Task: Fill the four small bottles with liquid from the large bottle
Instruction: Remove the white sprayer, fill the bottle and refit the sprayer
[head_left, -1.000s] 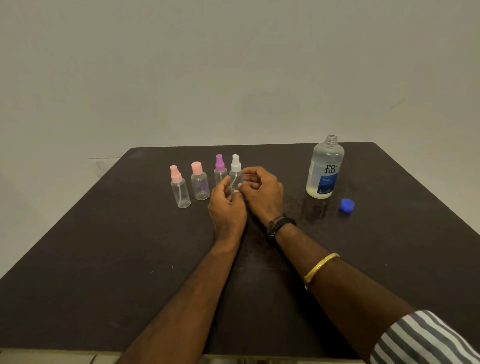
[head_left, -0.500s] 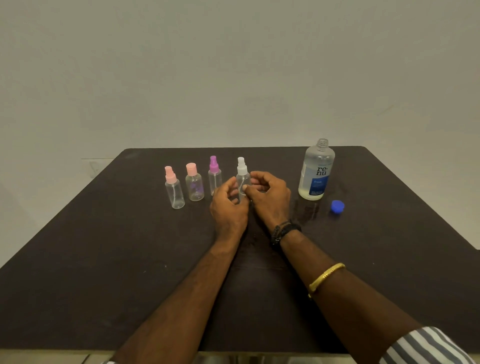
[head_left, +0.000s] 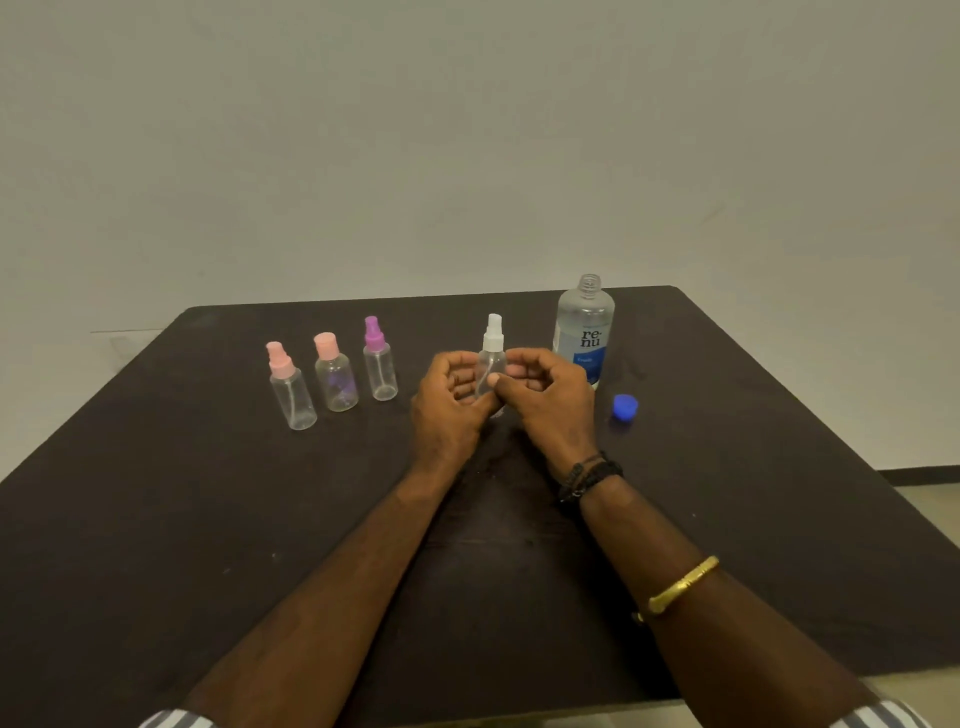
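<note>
- Head view: the big bottle (head_left: 584, 332) stands upright near the far edge of the dark table (head_left: 156, 519), right of centre. Its threaded neck is bare and uncapped, and its label is white and blue.
- The blue cap (head_left: 624, 406) lies on the table just right of the big bottle and nearer to you, apart from it.
- The white bottle (head_left: 492, 343), clear with a white spray top, is upright just left of the big bottle and not touching it. Its spray top rises above your fingers.
- Your left hand (head_left: 449, 400) curls round the white bottle from the side away from the big bottle, thumb and fingers bent about its body.
- Your right hand (head_left: 550, 400) curls in from the big bottle's side, with the thumb tip on the front of the body. This hand covers the big bottle's lower left corner.
- Both hands grip the white bottle between them. They hide its base, so you cannot tell whether it rests on the table.
- The purple bottle (head_left: 379, 364) stands well left of the big bottle, beyond your left hand, upright and capped.
- The flat-cap bottle (head_left: 335, 374), pink-topped, stands just beside the purple bottle, farther from the big bottle.
- The pink bottle (head_left: 288, 389), with a spray top, is the farthest from the big bottle and the nearest to you of those three.
- A black band (head_left: 587, 475) circles your right wrist, with a gold bangle (head_left: 683, 584) higher up that forearm.
</note>
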